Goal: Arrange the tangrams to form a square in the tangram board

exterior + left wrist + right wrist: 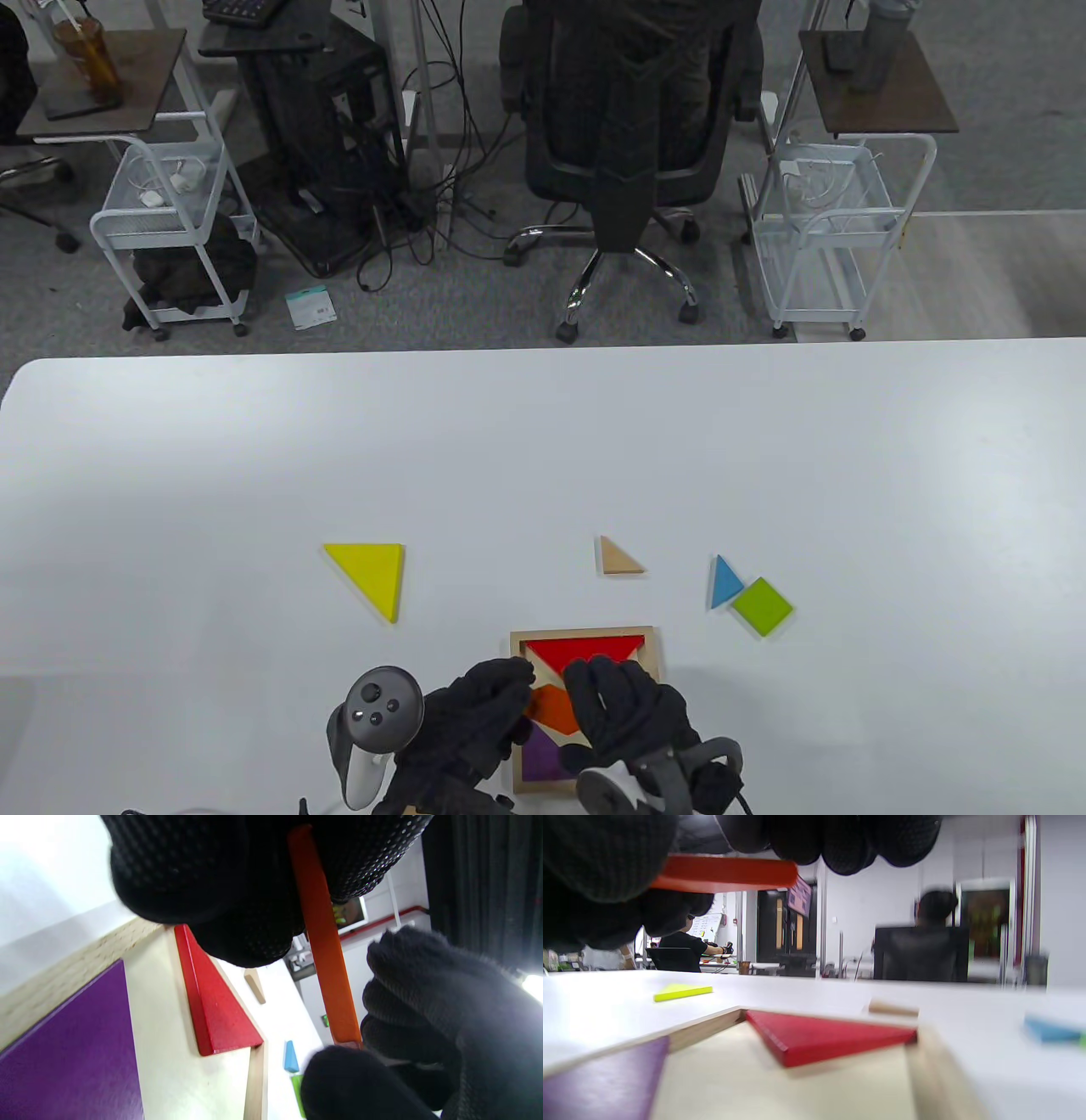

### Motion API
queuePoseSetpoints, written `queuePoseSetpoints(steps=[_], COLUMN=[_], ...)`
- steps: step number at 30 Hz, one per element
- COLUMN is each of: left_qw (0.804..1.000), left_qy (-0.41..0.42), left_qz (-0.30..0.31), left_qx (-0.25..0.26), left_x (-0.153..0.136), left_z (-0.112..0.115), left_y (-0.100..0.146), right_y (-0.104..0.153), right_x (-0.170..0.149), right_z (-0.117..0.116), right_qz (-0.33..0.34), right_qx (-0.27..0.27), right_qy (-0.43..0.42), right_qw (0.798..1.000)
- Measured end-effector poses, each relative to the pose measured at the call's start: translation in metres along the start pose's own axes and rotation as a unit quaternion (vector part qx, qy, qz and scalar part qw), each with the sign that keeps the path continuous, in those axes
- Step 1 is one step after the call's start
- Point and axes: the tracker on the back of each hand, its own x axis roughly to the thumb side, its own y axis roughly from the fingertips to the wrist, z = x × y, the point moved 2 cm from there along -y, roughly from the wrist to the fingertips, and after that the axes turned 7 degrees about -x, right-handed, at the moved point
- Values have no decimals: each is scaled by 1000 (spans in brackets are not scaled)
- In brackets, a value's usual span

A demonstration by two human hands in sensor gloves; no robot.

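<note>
The wooden tangram board (585,632) lies at the near table edge. A red triangle (585,652) sits in its far part and a purple piece (539,755) in its near left corner. Both hands hold an orange piece (553,709) a little above the board's bare floor. My left hand (509,692) grips its left side and my right hand (602,692) pinches its right end. The left wrist view shows the orange piece (324,955) edge-on between my left fingers (212,878) and the right hand (424,1018). The right wrist view shows this orange piece (725,872) raised over the red triangle (827,1037).
Loose pieces lie on the white table beyond the board: a yellow triangle (371,573) to the left, a small tan triangle (619,556) just behind, a blue triangle (724,581) touching a green square (761,606) to the right. An office chair and carts stand past the far edge.
</note>
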Motion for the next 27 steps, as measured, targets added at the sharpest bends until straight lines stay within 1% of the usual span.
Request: queuePoseSetpoints(steps=[2,6,8,10,12,13,14,16,19,20,21,24,27], left_qw=[1000,1000,999,998,996,995,994,989,988,989,989,992,993], left_qy=[4,18,32,56,73,78,82,97,87,78,76,73,77], left_qz=[-1,11,22,32,44,56,63,76,71,65,62,53,57], left_qx=[-8,-21,-23,-10,-4,-15,-26,-75,-102,-109,-110,-87,-70], left_x=[1,4,4,3,1,-1,-1,0,2,2,2,1,1], left_z=[4,8,10,9,7,8,9,16,25,27,28,26,22], left_y=[0,1,1,3,3,2,1,-2,-4,-5,-5,-4,-4], right_y=[1,1,-2,-7,-13,-14,-15,-16,-15,-14,-13,-12,-12], right_x=[7,6,0,-13,-30,-40,-46,-59,-65,-66,-65,-61,-55], right_z=[2,7,11,10,4,-2,-6,-20,-32,-35,-36,-38,-41], right_qz=[10,3,-16,-49,-93,-119,-138,-184,-208,-215,-216,-210,-200], right_qx=[-15,-35,-40,-20,15,38,51,90,118,120,122,129,141], right_qy=[25,22,2,-58,-157,-229,-276,-391,-460,-467,-468,-465,-465], right_qw=[1000,999,999,997,983,965,950,897,855,849,848,850,851])
